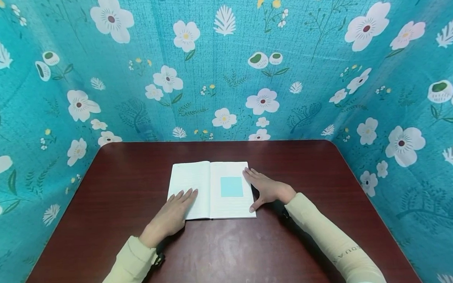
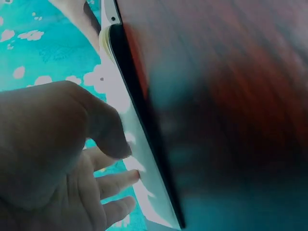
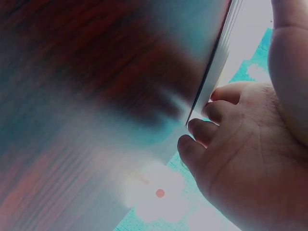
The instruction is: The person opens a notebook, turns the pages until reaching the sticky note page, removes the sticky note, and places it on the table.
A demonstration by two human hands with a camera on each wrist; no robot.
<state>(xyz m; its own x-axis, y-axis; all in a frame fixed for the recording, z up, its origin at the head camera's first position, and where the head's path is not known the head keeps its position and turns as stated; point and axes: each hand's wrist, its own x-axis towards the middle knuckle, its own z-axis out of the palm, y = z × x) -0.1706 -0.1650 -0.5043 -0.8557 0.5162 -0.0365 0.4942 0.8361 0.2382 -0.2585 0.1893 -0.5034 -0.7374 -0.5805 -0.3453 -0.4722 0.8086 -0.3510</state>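
An open notebook [image 1: 192, 176] lies flat near the middle of the table, its spine pointing away from me. On its right page sits a square light-blue sticky note [image 1: 231, 187]. My left hand [image 1: 173, 214] rests on the lower left page with fingers extended. At the right edge, my right hand [image 1: 267, 188] touches the page with its fingertips, while the thumb is spread toward the lower right corner. The left wrist view shows fingertips [image 2: 118, 185] on the page surface. In the right wrist view, fingers [image 3: 207, 132] reach the notebook's side edge.
The dark reddish-brown table [image 1: 130, 174] has rounded far corners. A teal floral curtain [image 1: 224, 75] encloses its back and both sides. Dark straps [image 1: 158, 259] show at the wrists below the pale sleeves [image 1: 129, 265].
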